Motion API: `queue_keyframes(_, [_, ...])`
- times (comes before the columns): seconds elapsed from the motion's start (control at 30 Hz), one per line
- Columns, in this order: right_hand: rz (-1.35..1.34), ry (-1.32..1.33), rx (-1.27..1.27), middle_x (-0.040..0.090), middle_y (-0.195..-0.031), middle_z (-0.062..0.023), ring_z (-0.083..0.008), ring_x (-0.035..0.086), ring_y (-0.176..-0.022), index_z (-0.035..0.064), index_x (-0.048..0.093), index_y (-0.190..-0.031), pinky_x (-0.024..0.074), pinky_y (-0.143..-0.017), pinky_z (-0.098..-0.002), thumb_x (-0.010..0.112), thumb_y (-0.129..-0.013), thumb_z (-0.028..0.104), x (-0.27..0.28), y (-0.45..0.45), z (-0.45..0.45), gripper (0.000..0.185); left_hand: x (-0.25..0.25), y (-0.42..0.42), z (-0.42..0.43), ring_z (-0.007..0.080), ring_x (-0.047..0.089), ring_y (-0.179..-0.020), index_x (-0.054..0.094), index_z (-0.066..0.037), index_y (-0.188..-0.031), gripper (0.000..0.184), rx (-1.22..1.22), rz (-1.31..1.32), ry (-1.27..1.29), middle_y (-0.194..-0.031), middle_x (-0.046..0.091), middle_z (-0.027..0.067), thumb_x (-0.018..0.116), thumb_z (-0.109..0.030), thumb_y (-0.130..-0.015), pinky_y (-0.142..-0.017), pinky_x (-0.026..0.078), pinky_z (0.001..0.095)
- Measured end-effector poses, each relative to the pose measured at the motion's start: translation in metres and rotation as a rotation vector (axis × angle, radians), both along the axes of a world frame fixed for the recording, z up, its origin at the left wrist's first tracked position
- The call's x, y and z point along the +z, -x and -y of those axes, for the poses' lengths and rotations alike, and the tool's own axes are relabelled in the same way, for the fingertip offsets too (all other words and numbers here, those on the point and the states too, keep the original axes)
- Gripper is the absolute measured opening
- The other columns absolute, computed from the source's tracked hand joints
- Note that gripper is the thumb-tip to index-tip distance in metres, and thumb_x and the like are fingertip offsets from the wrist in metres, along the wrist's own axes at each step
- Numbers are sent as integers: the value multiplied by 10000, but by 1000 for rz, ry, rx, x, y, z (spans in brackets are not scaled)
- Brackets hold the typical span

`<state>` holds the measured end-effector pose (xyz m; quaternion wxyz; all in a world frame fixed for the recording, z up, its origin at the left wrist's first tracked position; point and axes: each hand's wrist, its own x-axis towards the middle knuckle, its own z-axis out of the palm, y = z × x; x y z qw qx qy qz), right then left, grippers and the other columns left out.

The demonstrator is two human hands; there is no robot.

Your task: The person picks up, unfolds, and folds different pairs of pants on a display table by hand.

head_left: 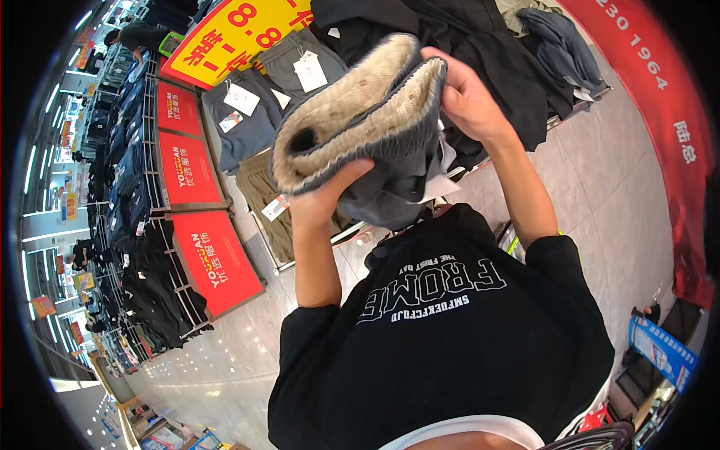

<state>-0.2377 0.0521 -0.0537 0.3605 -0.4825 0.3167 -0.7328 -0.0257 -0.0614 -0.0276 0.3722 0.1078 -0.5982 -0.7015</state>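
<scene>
Dark grey trousers with a beige fleecy lining hang between my two hands, their waistband spread into a loop. My left hand is closed on the waistband at its lower left end, the thumb lying over the rim. At the upper right end my right hand grips the waistband, with its fingers partly hidden behind the cloth. White tags dangle from the trousers near their right side. Beneath them is a display table with folded blue-grey trousers, grey trousers and olive trousers.
Black garments lie piled on the table's right part. A yellow sign stands at its back. Red panels line a clothing rack at the left. A red banner curves along the right, beside the tiled floor.
</scene>
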Motion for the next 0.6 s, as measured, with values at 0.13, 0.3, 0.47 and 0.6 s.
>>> queue_keyframes(0.13, [-70,-86,-2,572,-1209,-134,-183,552,-1093,-16,443,-1294,397,-964,-318,482,-833,703,-50,3,14,854,16,-29,0,268,591,-1078,493,56,-1263,589,160,-211,101,-1190,594,159,709,13,-717,-966,455,386])
queue_keyframes(0.3, [-22,-278,168,552,-1250,-84,-165,502,-1141,24,474,-1305,354,-1018,-344,324,-853,750,-127,-43,27,869,63,-36,-3,268,510,-1186,422,122,-1322,459,628,-280,210,-1330,489,210,449,-191,-988,-1046,377,401])
queue_keyframes(0.47, [287,-560,732,541,-1263,-77,-165,507,-1120,-10,469,-1320,397,-972,-296,358,-815,750,-161,-115,27,919,116,-40,48,184,551,-1101,510,113,-1248,420,914,-395,461,-1279,545,168,583,-155,-934,-982,436,353])
queue_keyframes(0.6, [-88,-422,687,658,-1034,-76,-144,600,-921,-42,599,-1115,471,-816,-284,735,-713,582,-109,-120,22,755,119,-80,95,167,604,-985,604,118,-1120,361,1216,-299,619,-1156,624,168,650,-158,-892,-885,505,322])
